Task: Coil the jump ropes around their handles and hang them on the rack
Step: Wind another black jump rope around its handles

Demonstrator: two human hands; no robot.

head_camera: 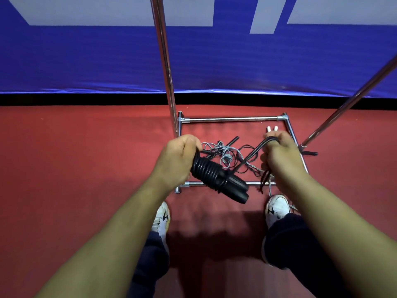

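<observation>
Black jump rope [211,172], coiled on its handles, is gripped by left hand [178,157]; right hand [279,152] pinches its loose end. Slackening there risks unwinding or snagging floor ropes [225,153].

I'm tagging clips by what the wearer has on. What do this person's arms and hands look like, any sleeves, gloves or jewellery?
Both forearms are bare right down the frame, with no sleeve edge in view. The left hand and right hand wear no gloves, and no watch, wristband or ring shows on the visible sides.
</observation>
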